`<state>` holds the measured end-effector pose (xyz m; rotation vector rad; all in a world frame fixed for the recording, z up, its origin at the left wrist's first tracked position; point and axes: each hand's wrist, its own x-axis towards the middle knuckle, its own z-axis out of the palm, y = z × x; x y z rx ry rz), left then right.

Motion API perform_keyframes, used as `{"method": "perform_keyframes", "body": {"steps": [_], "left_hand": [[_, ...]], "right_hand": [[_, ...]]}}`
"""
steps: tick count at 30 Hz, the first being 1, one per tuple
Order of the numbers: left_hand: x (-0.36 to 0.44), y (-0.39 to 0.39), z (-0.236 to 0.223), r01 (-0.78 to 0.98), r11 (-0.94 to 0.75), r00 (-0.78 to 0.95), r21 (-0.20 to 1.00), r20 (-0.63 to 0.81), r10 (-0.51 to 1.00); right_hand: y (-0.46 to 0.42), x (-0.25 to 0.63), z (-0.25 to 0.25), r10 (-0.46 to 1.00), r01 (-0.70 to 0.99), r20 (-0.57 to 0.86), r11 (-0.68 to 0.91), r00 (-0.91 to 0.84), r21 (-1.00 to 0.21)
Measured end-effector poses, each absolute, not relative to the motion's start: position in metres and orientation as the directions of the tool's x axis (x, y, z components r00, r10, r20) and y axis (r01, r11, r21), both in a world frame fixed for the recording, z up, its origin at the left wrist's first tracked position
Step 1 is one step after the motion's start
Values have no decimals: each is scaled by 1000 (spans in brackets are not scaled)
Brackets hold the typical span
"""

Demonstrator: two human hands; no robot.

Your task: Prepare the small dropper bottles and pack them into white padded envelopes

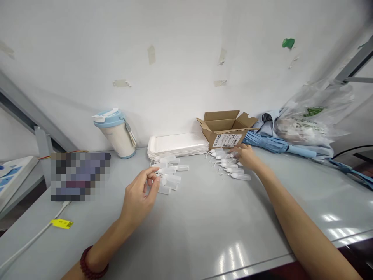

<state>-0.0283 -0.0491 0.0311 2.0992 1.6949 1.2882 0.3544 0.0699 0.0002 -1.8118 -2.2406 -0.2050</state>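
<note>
Small translucent plastic bottles with thin looped cap straps lie in two groups on the grey table. At the left group (171, 179), my left hand (141, 192) is half curled, with a gap between thumb and index finger. Its fingertips are beside the bottles' narrow ends, and nothing is visibly held. My right hand (247, 156) reaches over the far side of the right group (233, 170), where bottles lie roughly in a row. Its fingers close around the end of one small bottle (234, 154), partly hidden beneath them.
Behind the bottles lie a stack of white padded envelopes (180, 143) and an open cardboard box (224, 134). A tumbler (116, 134) stands left, near a pixelated area (80, 177) and a white cable (29, 245). A folded blue umbrella (268, 142) and plastic bag (314, 112) lie right.
</note>
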Motion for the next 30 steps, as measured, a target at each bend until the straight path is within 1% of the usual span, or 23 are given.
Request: {"method": "perform_keyframes", "body": {"steps": [4,7,8,10,12,14,16,20,26,28,30], "left_hand": [[-28,-50,31,729,-347,-14,590,520,854],[-27,-51,31,718,-336,-26,609,506,862],[-27,-52,31,712,-332,-26,618,495,868],[-25,-54,31,697,-322,-15,641,462,887],[-22,-55,32,674,-314,17,668,411,912],[-20,-56,32,650,-310,64,694,357,932],[-18,-57,32,633,-313,117,708,312,943],[-15,-58,32,616,-332,188,715,275,943],[-12,-62,35,578,-331,216,745,252,943],[-11,-63,37,542,-283,204,791,203,958],[-10,-64,39,488,-189,178,852,115,977]], "right_hand": [[63,354,15,929,983,352,160,-117,-96],[52,334,29,903,964,401,225,-152,-143],[46,322,33,889,949,420,270,-181,-164],[32,292,37,822,853,498,448,-276,-266],[15,260,38,772,737,485,594,-410,-323],[-1,235,36,719,653,477,680,-506,-332],[-13,219,35,674,590,479,733,-563,-339],[-25,211,36,656,553,480,752,-582,-358],[-28,209,37,639,529,495,768,-589,-361],[-29,207,38,638,524,489,769,-595,-367],[-32,205,38,637,518,482,771,-602,-371]]}}
